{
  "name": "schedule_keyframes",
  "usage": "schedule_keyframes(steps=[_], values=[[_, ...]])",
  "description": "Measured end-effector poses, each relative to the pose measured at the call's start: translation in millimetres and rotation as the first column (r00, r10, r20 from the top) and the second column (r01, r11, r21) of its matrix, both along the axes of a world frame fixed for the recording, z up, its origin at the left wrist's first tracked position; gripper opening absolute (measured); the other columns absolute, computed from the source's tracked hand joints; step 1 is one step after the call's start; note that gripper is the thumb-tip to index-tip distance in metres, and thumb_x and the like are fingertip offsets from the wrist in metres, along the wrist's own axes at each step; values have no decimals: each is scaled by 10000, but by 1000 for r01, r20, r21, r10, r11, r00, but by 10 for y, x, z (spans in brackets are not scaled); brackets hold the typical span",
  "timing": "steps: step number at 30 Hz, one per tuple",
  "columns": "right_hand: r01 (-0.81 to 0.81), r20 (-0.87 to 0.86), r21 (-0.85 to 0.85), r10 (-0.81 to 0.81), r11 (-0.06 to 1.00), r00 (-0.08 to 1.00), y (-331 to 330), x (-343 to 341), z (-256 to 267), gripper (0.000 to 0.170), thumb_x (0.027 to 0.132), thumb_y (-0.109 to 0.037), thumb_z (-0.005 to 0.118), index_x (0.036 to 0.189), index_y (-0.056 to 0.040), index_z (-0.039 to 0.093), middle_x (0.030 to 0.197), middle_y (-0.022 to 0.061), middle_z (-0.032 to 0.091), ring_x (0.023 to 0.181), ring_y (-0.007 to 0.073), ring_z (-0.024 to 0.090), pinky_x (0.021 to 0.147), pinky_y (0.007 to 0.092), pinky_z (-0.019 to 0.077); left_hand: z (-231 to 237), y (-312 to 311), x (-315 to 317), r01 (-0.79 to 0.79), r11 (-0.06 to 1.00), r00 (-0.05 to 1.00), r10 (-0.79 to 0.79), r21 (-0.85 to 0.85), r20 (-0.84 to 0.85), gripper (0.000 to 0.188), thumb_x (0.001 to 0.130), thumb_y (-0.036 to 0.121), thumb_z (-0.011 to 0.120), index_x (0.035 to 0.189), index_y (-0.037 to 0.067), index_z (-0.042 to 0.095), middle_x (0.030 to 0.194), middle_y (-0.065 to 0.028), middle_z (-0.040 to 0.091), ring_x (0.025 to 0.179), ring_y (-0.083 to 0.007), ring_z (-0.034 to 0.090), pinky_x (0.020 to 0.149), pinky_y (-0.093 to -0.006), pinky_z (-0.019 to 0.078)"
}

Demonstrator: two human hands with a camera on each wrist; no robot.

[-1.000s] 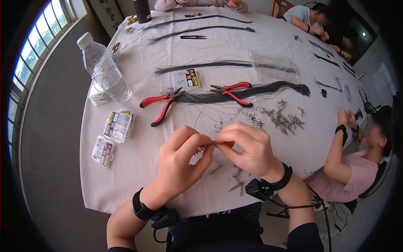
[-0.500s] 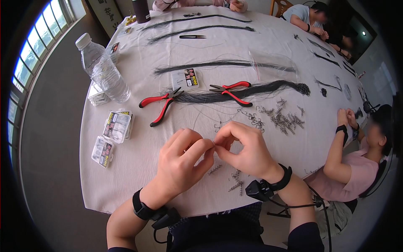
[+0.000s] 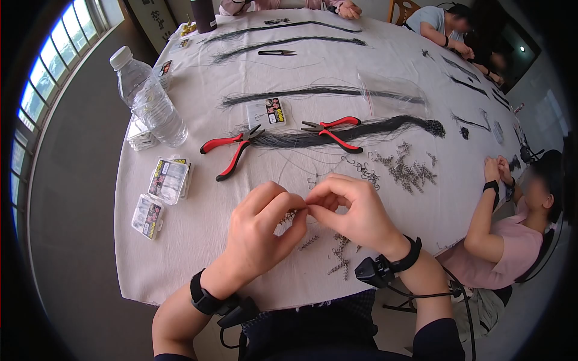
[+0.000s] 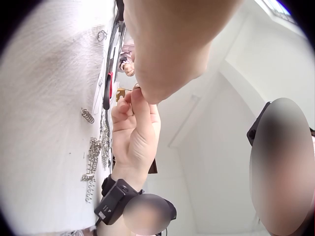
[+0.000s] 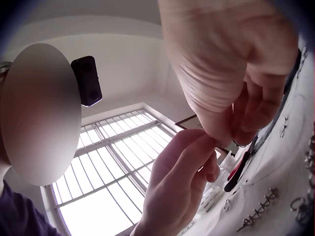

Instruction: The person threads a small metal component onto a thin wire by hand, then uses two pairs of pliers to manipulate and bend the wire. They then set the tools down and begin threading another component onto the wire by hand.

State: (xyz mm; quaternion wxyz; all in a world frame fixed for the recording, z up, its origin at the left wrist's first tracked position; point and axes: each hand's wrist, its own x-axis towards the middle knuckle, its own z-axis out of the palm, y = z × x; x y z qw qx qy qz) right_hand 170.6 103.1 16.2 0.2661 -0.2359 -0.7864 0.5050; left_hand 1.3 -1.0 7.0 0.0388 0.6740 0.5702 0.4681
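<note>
In the head view both hands meet fingertip to fingertip low over the front of the table. My left hand pinches with thumb and forefinger, and a coiled metal spring shows in its curl. From the other side my right hand pinches at the same spot. What it grips is a tiny piece hidden by the fingertips. A loose spring lies below the hands, beside a small group of springs. Another view of a single spring comes from the right wrist.
Red-handled pliers and a second pair of pliers lie beyond the hands, by a dark bundle of line. Hooks and a spring pile are to the right. At left stand a bottle and small boxes.
The hands stay at the same place with small finger shifts. The spring in my left hand, mostly covered half a second ago, shows again. The right fingertips have closed in against the left ones.
</note>
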Motion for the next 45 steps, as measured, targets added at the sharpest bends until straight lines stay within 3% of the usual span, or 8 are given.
schedule_keyframes(steps=[6,8,24,27,30,32,35,45], values=[[-1,-37,-10,1,1000,999,59,20,36,117,857,-17,740,974,-21,732,861,39,686,711,95,646,643,243,522,-1,6,-52,75,983,955,-23,-166,294,83,832,-21,715,896,-7,664,835,-57,610,672,-115,581,628,-252,480],[-21,-28,95,24,995,999,83,29,45,109,855,-41,747,962,-31,731,848,36,671,701,104,602,641,257,494,-27,12,-70,135,965,901,-25,-226,433,55,874,2,698,906,-16,657,863,-47,615,706,-94,579,647,-247,475],[-41,-63,167,53,985,997,73,20,41,49,891,-56,709,929,-26,698,824,36,637,713,112,585,667,271,481,17,-1,-58,177,934,910,-34,-311,414,49,910,17,688,922,-18,655,883,-43,626,759,-87,591,679,-241,471],[-7,-125,33,11,999,992,83,22,18,72,935,-67,658,970,-21,702,837,26,649,729,87,579,681,255,486,-39,-1,-67,213,944,846,-48,-254,532,69,898,47,711,929,-3,676,836,-38,635,710,-96,588,649,-254,478],[-33,-150,-91,19,995,989,143,57,1,139,969,-75,608,1036,-4,708,897,20,678,762,68,584,707,240,491,11,-25,-69,312,915,690,-33,-255,723,83,954,67,687,971,-9,661,877,-7,641,781,-70,584,703,-239,474],[-135,22,-345,152,929,988,179,83,65,184,974,-72,592,1096,5,706,984,26,698,797,66,597,730,238,497,33,-37,-85,357,904,646,-57,-236,761,108,994,92,665,1013,-12,642,911,4,646,829,-59,581,739,-234,470],[-217,-25,-528,240,821,970,181,79,31,221,984,-94,610,1164,7,690,1022,30,699,823,67,604,742,241,498,66,-39,-81,377,905,593,-73,-197,802,112,1001,103,661,1018,-5,637,917,9,645,839,-51,575,738,-226,458],[-241,-154,-616,186,750,970,171,65,-45,217,993,-183,665,1131,-16,685,930,-18,670,795,42,582,720,211,483,91,-33,-60,349,912,584,-33,-214,811,102,998,115,651,971,19,628,879,23,595,733,-38,500,633,-207,398]])
